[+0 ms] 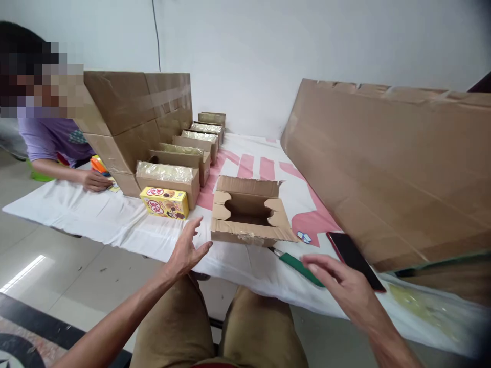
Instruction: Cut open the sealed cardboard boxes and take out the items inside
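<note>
An opened cardboard box (245, 234) stands on the table in front of me, its flaps spread and its inside dark. My left hand (188, 248) hovers just left of it, thumb and fingers apart, holding nothing. Beside that hand, a yellow printed snack box (164, 203) leans near the row of cartons. My right hand (339, 278) is over the table's front edge, fingers slightly bent and thumb apart, with nothing visible in it. Close to its fingertips lies a green-handled knife (299, 267); whether they touch it I cannot tell.
Several small cartons (169, 179) with shiny tape line the left, beside stacked large boxes (126, 110). A big cardboard piece (399, 168) fills the right, near a black phone (356, 260). Another person's hand (95, 180) rests at the far left of the white-covered table (115, 225).
</note>
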Action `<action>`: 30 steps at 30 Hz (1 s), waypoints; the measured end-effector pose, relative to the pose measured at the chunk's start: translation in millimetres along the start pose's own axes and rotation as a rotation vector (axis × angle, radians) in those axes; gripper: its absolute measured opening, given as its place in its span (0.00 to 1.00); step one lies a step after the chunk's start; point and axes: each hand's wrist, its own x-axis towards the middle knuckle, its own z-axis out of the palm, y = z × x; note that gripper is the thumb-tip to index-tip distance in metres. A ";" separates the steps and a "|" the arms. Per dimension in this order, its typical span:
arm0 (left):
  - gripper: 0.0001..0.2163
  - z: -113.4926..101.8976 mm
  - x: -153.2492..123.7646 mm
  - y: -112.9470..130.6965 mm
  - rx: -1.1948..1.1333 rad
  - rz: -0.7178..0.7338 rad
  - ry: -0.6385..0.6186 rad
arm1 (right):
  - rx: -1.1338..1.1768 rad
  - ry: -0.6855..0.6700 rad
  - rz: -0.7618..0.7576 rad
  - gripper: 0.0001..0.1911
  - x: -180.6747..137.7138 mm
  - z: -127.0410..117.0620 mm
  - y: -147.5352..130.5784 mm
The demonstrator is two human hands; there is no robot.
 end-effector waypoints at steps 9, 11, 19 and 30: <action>0.50 33.4 37.5 39.4 -0.333 -0.075 -0.019 | 0.229 0.028 -0.030 0.40 67.3 49.6 15.5; 0.47 33.7 34.9 47.3 -0.335 -0.064 0.007 | 0.263 0.036 -0.067 0.40 65.8 57.5 9.2; 0.35 18.3 -8.9 65.9 -0.352 -0.055 0.189 | 0.145 0.193 -0.144 0.38 9.7 61.0 -12.8; 0.26 5.7 -17.5 63.5 -0.064 -0.259 0.289 | 0.016 -0.003 -0.072 0.31 27.3 41.2 -32.8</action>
